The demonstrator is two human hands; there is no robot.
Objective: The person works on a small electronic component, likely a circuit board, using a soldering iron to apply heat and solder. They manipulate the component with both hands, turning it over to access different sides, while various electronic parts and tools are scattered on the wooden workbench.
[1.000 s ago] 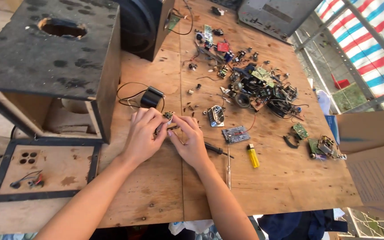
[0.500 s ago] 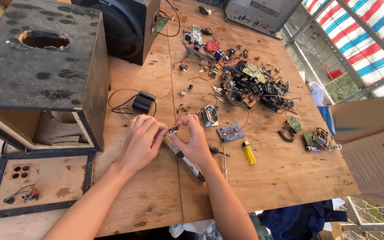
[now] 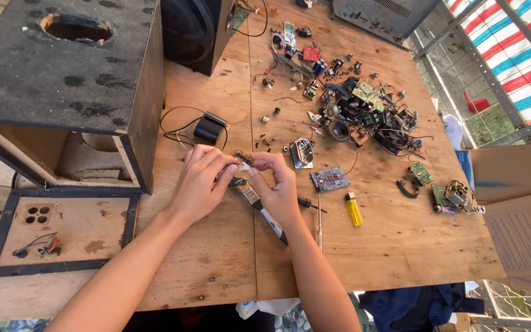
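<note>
Plywood sheets form the workbench (image 3: 216, 270), seen from above beside a fenced yard. Its left end is taken up by a large dark speaker cabinet (image 3: 62, 80), laid open, with a detached back panel (image 3: 62, 230) flat in front of it. Across the far right side a heap of circuit boards and loose wires (image 3: 364, 114) is spread. Near the middle, a small black adapter (image 3: 209, 128) with its cord is seen, and further right a small grey board (image 3: 329, 179), a yellow lighter (image 3: 354, 209) and a screwdriver (image 3: 318, 221) are laid out. At the centre, a small electronic part (image 3: 243, 160) is pinched between the fingertips of the left hand (image 3: 199, 183) and the right hand (image 3: 276, 184), raised just above the wood. Under the hands, a soldering iron (image 3: 259, 206) is left lying on the bench.
</note>
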